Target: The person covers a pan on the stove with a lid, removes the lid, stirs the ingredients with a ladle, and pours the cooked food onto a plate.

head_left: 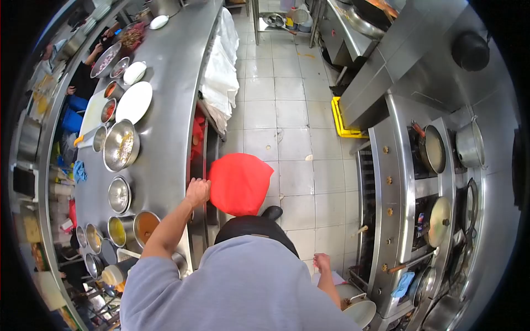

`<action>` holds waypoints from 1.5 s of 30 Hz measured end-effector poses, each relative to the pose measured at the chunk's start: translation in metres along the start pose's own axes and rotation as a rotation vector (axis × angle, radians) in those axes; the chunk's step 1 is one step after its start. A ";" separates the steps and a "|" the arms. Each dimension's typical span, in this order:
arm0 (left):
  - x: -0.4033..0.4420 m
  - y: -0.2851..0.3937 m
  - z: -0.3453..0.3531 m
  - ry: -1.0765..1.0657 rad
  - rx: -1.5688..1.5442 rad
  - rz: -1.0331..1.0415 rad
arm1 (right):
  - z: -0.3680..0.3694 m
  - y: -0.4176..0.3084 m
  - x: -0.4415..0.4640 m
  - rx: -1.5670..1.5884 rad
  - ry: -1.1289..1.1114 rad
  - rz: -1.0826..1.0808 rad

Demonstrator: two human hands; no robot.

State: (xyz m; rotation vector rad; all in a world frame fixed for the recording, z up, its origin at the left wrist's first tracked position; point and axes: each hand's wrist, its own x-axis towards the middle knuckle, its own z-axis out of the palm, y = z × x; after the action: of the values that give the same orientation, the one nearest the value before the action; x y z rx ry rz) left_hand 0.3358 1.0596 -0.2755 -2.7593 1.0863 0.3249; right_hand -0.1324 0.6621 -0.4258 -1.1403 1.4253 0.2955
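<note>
My left hand (199, 192) is closed at the front edge of the steel counter, with its fingers against the left side of a smooth bright red sheet or bag (240, 183). Whether the fingers grip the red thing or the counter's edge is unclear. The red thing hangs or lies in front of my waist and has a pointed right corner. Low on the right, my right hand (321, 262) hangs by my side with its fingers curled; anything inside them is hidden. Below it is a pale round pan or lid (361, 314).
Along the steel counter (165, 71) stand steel bowls (121, 146), a white oval plate (134, 103) and pots of sauce (146, 227). White cloth (221, 71) hangs off its edge. Stoves with pans (433, 149) line the right. A yellow crate (345, 118) sits by the tiled aisle (290, 116).
</note>
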 end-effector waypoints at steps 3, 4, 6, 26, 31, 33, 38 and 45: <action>-0.004 -0.010 -0.014 0.069 0.052 0.047 | 0.017 -0.013 -0.016 -0.013 -0.021 -0.046; -0.007 -0.012 -0.018 0.089 0.064 0.063 | 0.022 -0.019 -0.020 -0.057 -0.052 -0.061; -0.009 -0.016 -0.017 0.108 0.090 0.091 | 0.032 -0.026 -0.026 -0.113 -0.078 -0.096; -0.030 -0.002 -0.021 0.153 -0.071 0.114 | 0.052 0.174 -0.166 0.440 0.108 0.072; -0.033 0.001 -0.024 0.173 -0.048 0.109 | 0.080 0.240 -0.179 0.226 0.209 0.089; -0.027 -0.007 -0.011 0.200 -0.017 0.129 | 0.090 0.271 -0.175 0.001 0.165 0.102; -0.030 -0.005 -0.017 0.156 -0.011 0.119 | 0.106 0.303 -0.198 0.081 0.354 0.003; -0.027 -0.008 -0.006 0.215 0.019 0.140 | 0.121 0.360 -0.128 -0.193 0.273 -0.173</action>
State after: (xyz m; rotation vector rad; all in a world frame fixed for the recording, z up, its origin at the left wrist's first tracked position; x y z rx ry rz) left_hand 0.3233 1.0816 -0.2624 -2.7567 1.3284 0.0333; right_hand -0.3585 0.9850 -0.5010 -1.4981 1.5467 0.1609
